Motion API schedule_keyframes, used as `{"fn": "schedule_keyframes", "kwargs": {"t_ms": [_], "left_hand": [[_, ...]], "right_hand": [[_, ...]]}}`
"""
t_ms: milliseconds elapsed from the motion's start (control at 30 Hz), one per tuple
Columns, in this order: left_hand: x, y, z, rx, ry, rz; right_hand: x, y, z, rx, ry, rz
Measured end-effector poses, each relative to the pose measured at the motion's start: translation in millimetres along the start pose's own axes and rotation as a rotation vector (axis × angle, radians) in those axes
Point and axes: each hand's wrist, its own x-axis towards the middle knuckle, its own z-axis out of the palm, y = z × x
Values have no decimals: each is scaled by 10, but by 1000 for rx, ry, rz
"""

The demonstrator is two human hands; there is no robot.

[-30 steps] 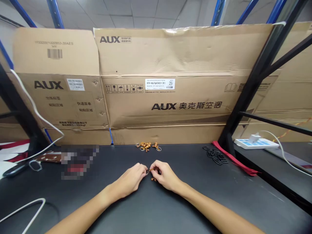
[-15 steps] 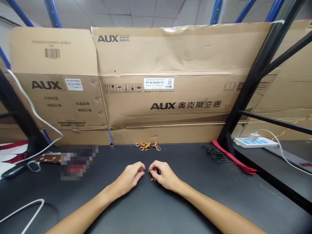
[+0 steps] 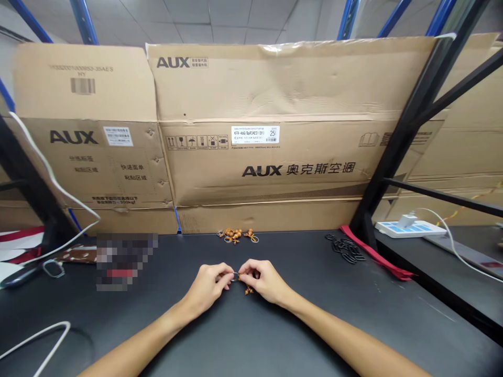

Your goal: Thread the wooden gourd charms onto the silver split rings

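Note:
Between my hands is a keychain with a metal ring and small brown wooden beads hanging below. My left hand pinches the ring's left side between thumb and fingers. My right hand pinches the keychain where the ring meets its cord; the fingers hide part of it. Farther back on the dark table lies a pile of similar bead keychains with rings.
Several black oval rings lie at the right beside a red strip. A power strip sits behind the black rack post. Cardboard walls the back. White cables and glasses are at the left.
My left hand has moved slightly right, and its fingers have closed on the ring, which now shows between the hands. The right hand stays nearly in place, its beads hanging slightly lower.

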Motion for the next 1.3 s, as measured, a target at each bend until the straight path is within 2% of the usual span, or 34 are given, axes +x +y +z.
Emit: {"fn": "schedule_keyframes", "kwargs": {"t_ms": [267,533,733,967,1200,1300], "left_hand": [[-16,21,24,228,73,108],[-44,-28,58,248,61,164],[-36,15,50,209,61,157],[-26,114,14,49,9,71],[-19,64,13,12,-8,73],[-14,51,14,-21,-10,85]], "right_hand": [[-8,-37,2,6,8,2],[-15,-6,29,30,16,-20],[-36,-15,33,-10,24,-46],[-47,-51,33,-45,58,-69],[-32,-36,19,-36,58,-38],[-24,-12,13,-125,61,-81]]}}
